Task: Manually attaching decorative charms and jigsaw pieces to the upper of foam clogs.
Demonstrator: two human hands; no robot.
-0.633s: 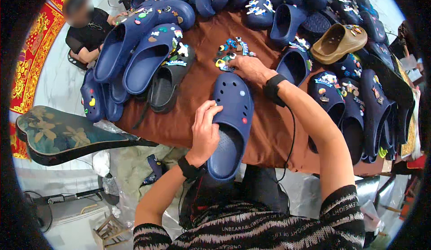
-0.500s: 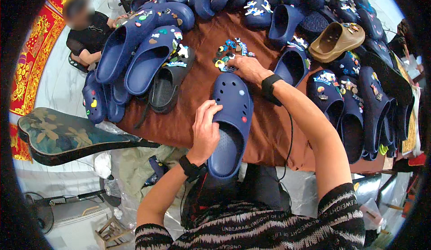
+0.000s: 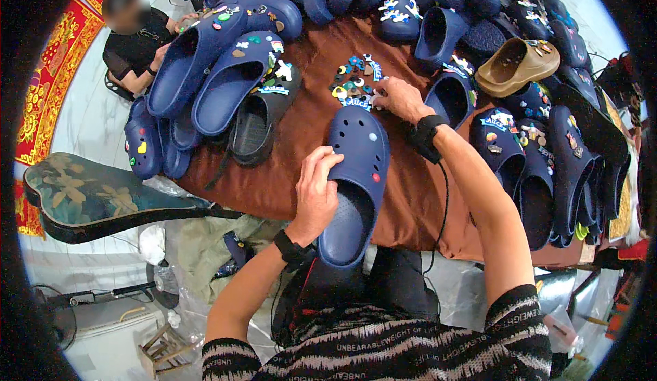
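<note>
The left hand (image 3: 316, 193) gripped the side of a navy clog (image 3: 356, 182) on the brown surface (image 3: 301, 128); the right hand (image 3: 395, 99) pinched among small colourful charms (image 3: 352, 83).

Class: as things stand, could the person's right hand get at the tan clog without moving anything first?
Probably yes. The right hand rests by the pile of charms, and the tan clog lies on top of the navy clogs further right, uncovered, with nothing standing between them; it looks like a short reach across.
</note>
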